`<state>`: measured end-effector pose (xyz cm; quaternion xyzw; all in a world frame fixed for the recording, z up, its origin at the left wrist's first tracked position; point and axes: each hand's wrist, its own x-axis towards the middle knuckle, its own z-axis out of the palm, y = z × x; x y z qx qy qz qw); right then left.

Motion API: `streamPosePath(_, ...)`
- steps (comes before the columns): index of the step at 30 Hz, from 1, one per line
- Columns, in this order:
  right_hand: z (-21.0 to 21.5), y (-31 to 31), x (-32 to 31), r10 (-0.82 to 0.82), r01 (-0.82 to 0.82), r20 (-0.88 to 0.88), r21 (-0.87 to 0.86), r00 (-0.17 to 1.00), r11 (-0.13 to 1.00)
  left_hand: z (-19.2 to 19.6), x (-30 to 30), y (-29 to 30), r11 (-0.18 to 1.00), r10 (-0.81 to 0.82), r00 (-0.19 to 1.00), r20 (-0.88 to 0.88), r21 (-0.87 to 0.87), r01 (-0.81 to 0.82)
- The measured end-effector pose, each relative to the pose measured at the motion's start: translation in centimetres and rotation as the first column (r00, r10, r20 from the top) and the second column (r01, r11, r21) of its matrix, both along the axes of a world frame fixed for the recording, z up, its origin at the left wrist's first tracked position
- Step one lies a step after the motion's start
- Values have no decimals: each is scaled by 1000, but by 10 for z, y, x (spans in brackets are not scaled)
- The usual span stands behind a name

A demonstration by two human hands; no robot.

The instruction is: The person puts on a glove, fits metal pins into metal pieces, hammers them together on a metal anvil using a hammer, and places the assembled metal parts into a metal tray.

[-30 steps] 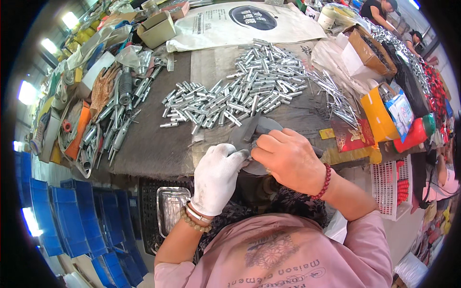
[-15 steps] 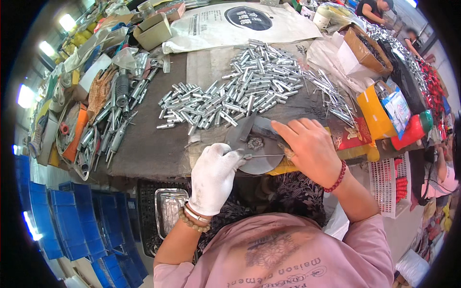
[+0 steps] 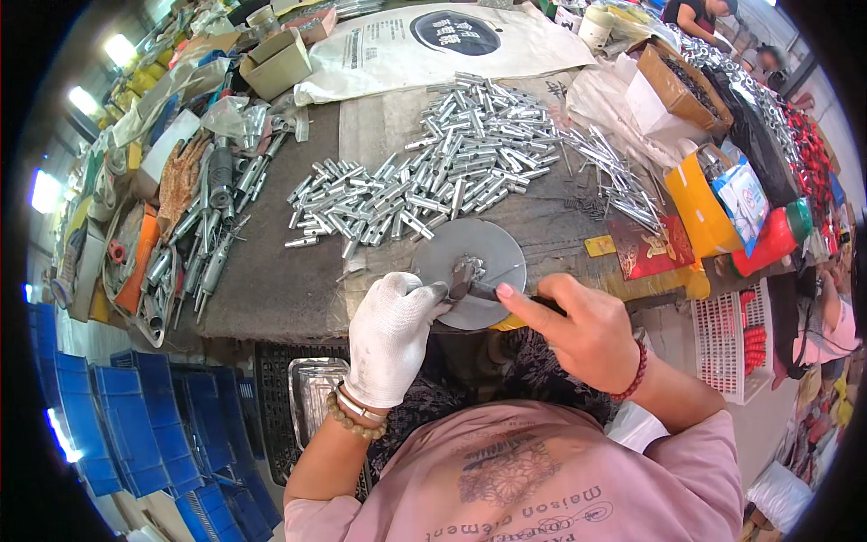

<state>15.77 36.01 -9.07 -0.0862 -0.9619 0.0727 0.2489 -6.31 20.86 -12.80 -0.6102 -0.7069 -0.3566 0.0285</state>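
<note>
My left hand, in a white knitted glove with a dark-smudged thumb, is closed at the left edge of a round grey metal plate. Whatever its pinched fingers hold is hidden. From the right, my bare right hand grips a dark hammer, its index finger stretched along the handle. The hammer's head lies low over the plate, close to the gloved fingertips. Beside it, a small cluster of bright metal sits at the plate's middle. Just beyond the plate spreads a heap of short silvery metal tubes.
Thin metal rods lie right of the heap, near a red packet and a yellow pouch. Tools and a patterned glove crowd the left side. Blue bins stand below left. Two people are at far right.
The hammer has come down nearer me, and its head is now by my gloved fingers. My right hand has lowered with it. The thin rod that showed between my hands is no longer visible.
</note>
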Motion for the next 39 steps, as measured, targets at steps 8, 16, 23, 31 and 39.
streamPosePath(8,0,15,-7,-34,27,-16,-297,999,954,0,1,-1,1000,12,999,45,16,-12)
streamPosePath(16,-6,-4,-15,-21,38,115,-147,993,988,-3,-3,-8,1000,-13,993,120,16,11)
streamPosePath(23,-18,-24,-7,7,118,162,-745,987,657,-8,34,-20,952,204,942,266,168,-254)
streamPosePath(31,-24,-48,-2,-12,174,188,-877,982,447,3,63,-26,941,320,246,915,-277,-193)
streamPosePath(39,-33,-68,-13,68,-13,33,-806,997,592,-1,61,-40,956,169,183,968,-116,-270)
